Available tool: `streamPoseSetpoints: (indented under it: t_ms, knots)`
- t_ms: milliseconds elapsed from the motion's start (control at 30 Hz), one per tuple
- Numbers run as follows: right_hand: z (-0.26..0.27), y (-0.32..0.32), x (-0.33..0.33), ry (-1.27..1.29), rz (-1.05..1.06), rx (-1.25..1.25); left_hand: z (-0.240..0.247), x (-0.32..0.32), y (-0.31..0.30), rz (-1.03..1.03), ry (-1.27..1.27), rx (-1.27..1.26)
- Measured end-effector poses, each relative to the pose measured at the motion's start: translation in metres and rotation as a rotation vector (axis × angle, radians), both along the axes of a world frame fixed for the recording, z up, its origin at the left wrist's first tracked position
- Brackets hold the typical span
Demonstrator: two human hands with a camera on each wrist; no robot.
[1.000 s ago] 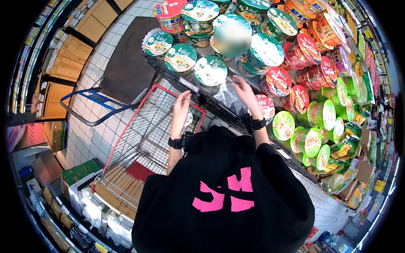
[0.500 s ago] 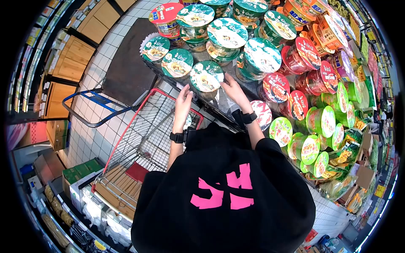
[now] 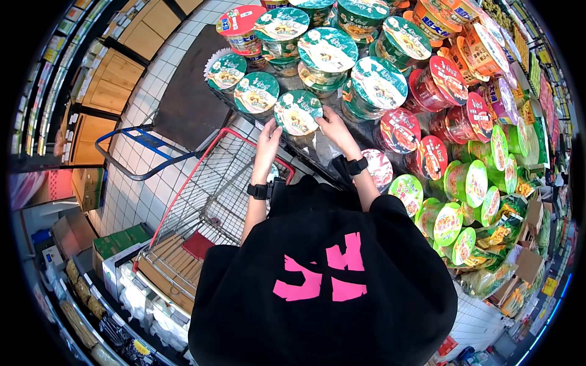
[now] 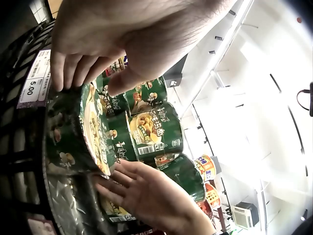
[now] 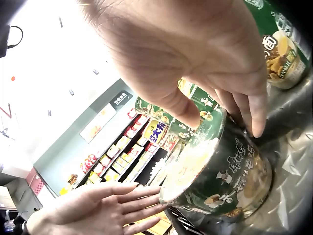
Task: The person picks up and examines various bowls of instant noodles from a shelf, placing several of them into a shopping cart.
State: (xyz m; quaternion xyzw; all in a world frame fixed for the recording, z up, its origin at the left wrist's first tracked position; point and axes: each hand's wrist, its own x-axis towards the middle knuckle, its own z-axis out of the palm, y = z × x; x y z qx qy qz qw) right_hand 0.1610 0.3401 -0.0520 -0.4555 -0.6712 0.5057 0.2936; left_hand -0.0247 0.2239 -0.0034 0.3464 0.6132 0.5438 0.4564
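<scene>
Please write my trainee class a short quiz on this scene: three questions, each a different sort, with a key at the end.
1. True or false: the left hand and the right hand are on different sides of the round noodle tub with the green-and-white lid nearest them.

2. What colour is the top rim of the metal wire shopping cart?
A) blue
B) red
C) yellow

3. Fill in: in the left wrist view, the white-and-purple rectangular price label shows the price ____.

Key: 1. True; 2. B; 3. 5.00
</scene>
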Motion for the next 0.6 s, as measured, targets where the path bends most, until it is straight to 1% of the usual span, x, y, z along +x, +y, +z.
streamPoseSetpoints:
  t_ms: [33,100,167,267,367,433,533,600]
  knots:
    - [0.013,-0.003,-0.001,0.001,0.002,-0.002,0.001,0.0,0.001,-0.002,-0.015,0.028]
    - [0.034,-0.008,-0.001,-0.07,0.007,-0.025,0.007,0.003,0.0,0.004,-0.031,0.004]
    - [0.031,-0.008,-0.003,-0.091,-0.001,-0.023,0.018,0.007,0.0,0.004,-0.035,-0.003]
    - [0.047,-0.012,-0.003,-0.112,-0.011,-0.019,0.022,0.012,-0.002,0.052,-0.055,-0.061]
    - [0.054,-0.014,-0.001,-0.107,-0.011,0.011,0.03,0.018,-0.006,0.068,-0.061,-0.024]
    - [0.063,-0.017,0.001,-0.102,-0.012,0.039,0.037,0.02,-0.01,0.091,-0.05,-0.049]
    - [0.078,-0.021,0.006,-0.121,0.022,0.001,0.037,0.023,-0.016,0.138,-0.062,-0.055]
    - [0.084,-0.024,0.008,-0.071,0.05,0.018,0.038,0.023,-0.019,0.165,-0.083,-0.036]
